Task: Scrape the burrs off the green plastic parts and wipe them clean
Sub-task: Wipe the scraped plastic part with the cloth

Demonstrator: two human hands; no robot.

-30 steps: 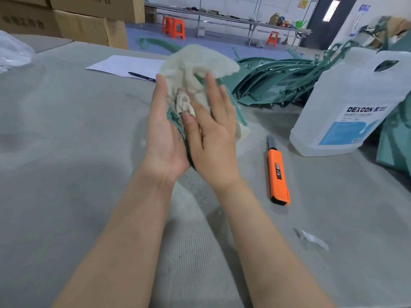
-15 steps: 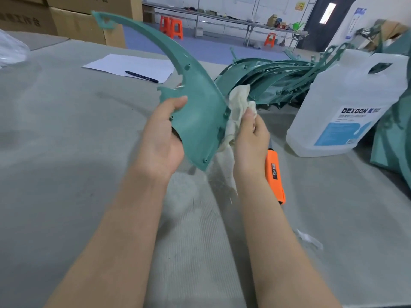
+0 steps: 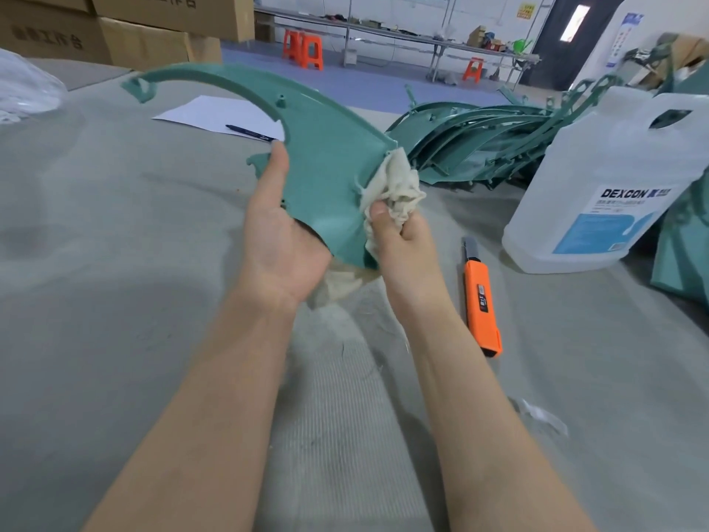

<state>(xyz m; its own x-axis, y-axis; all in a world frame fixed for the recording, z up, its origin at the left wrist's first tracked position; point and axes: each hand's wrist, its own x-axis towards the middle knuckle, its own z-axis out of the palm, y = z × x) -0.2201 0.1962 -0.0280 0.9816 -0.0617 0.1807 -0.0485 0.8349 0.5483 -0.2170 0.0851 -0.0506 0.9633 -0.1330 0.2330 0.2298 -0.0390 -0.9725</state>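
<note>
Left hand (image 3: 282,240) holds the green plastic part (image 3: 326,174) up off the counter (image 3: 115,301), thumb lying along its left edge, palm under the lower end; the fingers behind the part are hidden. The part's long curved arm sweeps up and left, ending in a small hooked tab. Right hand (image 3: 403,243) has its fingers curled tight round a bunched off-white cloth (image 3: 395,186), pressing it against the part's right edge. A tail of the cloth hangs below, between the two wrists.

On the counter just right of the right forearm: orange utility knife (image 3: 481,297), lying flat, blade end pointing far. Further right, a white jug (image 3: 610,186) labelled DEXCON, upright. Behind it, far right, a pile of more green parts (image 3: 479,144). Far left of centre: sheet of paper (image 3: 215,115) with a pen (image 3: 249,133) on it. Cardboard boxes (image 3: 153,28) at far left.
</note>
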